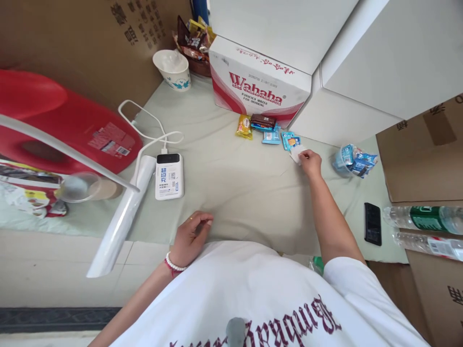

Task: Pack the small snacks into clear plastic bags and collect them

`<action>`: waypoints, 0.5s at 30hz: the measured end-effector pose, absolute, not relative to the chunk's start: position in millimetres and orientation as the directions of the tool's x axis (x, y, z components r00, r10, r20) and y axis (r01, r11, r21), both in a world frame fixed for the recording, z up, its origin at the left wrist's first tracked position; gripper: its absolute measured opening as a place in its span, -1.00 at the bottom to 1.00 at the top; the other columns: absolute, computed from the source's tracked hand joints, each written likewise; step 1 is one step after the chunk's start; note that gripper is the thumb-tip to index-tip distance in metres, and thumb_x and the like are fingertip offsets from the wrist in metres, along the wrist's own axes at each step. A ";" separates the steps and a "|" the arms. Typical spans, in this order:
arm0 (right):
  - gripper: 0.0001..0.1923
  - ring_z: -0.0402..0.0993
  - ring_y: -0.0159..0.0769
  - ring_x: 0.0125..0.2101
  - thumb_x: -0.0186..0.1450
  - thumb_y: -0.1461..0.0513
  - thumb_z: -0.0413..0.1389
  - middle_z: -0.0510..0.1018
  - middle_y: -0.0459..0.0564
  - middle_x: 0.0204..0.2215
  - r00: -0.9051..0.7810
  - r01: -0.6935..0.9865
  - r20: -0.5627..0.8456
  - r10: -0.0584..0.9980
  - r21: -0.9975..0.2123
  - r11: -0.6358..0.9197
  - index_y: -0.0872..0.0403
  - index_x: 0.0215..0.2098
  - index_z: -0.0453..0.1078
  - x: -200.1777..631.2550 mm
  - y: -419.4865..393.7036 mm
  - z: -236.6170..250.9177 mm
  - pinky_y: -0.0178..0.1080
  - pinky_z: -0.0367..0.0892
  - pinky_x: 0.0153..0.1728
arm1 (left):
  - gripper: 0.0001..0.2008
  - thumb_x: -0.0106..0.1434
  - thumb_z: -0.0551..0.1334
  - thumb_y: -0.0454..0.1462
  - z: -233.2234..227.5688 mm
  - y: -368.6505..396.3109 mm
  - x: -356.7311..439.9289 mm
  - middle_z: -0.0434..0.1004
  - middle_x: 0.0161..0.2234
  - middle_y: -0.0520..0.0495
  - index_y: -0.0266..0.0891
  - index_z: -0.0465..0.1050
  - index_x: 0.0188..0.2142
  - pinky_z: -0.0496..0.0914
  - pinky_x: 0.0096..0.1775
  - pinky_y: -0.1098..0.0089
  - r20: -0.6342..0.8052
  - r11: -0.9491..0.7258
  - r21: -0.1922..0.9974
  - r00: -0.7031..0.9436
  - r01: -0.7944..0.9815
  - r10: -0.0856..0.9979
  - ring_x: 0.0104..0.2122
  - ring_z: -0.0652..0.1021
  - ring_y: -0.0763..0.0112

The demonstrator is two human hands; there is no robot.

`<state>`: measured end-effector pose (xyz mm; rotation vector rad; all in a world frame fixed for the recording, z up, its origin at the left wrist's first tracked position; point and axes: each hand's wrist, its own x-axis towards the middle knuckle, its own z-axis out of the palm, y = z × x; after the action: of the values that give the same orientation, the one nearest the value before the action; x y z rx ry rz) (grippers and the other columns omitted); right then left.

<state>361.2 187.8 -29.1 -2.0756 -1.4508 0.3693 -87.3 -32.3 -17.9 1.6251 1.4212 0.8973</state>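
My right hand (311, 163) reaches to the far side of the cloth-covered table, pinching a small white packet (297, 153). Just beyond it lies a blue snack packet (290, 140), which the white one touches or overlaps. To the left, a light-blue packet (271, 135), a dark brown packet (263, 121) and a yellow packet (244, 126) sit in a row before the Wahaba-style water carton (258, 91). My left hand (191, 236), a beaded bracelet on its wrist, rests by the near edge with loosely curled fingers and nothing visible in them.
Right of my arm are a clear cup of blue packets (352, 161), a phone (373, 224) and plastic bottles (427, 219). On the left stand a power bank (169, 177) with a white cable, a plastic roll (123, 217), a red jug (72, 123) and a paper cup (172, 71).
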 end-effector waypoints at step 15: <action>-0.86 0.40 -0.30 -0.25 0.38 0.10 0.20 0.45 -0.03 -0.23 0.172 0.452 0.264 0.949 -0.877 0.163 -0.02 -0.22 0.50 220.8 -1.8 15.7 -0.26 0.33 -0.31 | -0.47 0.18 0.35 0.17 36.9 38.0 30.2 0.49 -0.26 -0.04 -0.20 0.40 -0.16 0.41 -0.47 0.44 -0.341 0.408 0.909 0.413 -0.084 0.845 -0.36 0.54 0.40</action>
<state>220.8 -1.8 15.7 -1.4465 -1.4370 0.6271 30.2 38.0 36.9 0.9684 0.9615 0.7155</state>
